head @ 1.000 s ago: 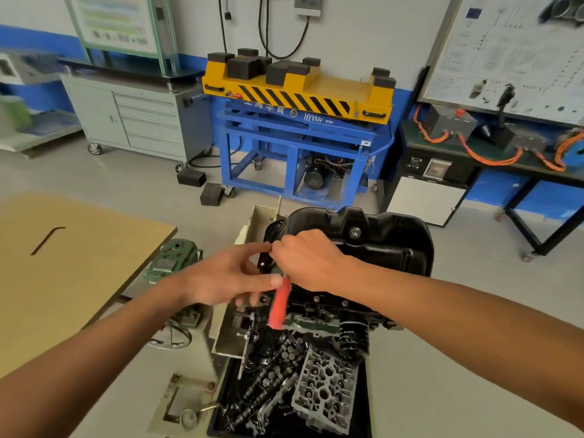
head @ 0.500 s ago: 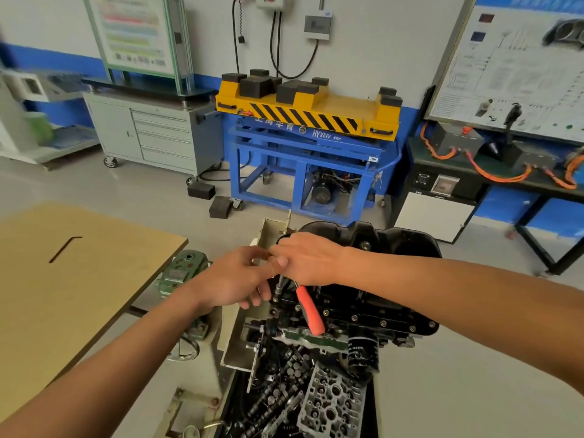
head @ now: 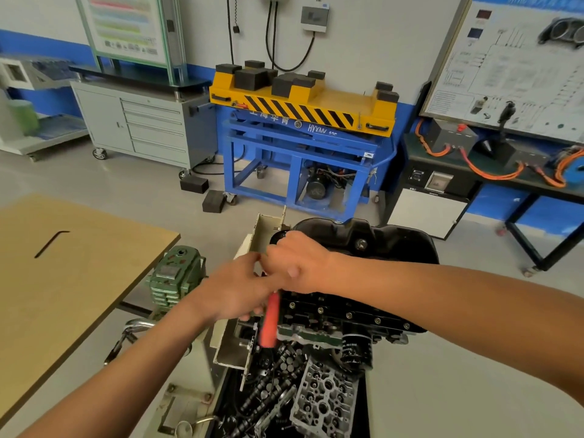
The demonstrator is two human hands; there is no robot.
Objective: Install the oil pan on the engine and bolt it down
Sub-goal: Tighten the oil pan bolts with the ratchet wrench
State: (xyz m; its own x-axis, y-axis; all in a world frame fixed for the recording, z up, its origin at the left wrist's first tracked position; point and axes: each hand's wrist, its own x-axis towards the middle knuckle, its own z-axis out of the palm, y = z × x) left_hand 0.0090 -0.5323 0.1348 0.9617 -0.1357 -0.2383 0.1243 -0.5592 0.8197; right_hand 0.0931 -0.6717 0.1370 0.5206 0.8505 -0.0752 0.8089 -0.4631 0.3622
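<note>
Oil pan, the black stamped one, is seated on top of the engine, and a row of bolt heads can be seen along the near flange. Both hands are bunched together at the pan's left corner. The right hand is curled down over the upper end of a red-handled tool, whose handle hangs down and just left of the engine's side. The left hand is reached in from the left with its fingers tucked up against the right hand; it's all motion-blurred there, so whether anything is being pinched can't be told. A black oil filter is screwed in under the block's near side. Down below, a cylinder head and camshafts are piled in a black tray. Off to the left, a hex key is laid on a wooden table, with a green gearbox parked beside its edge.
</note>
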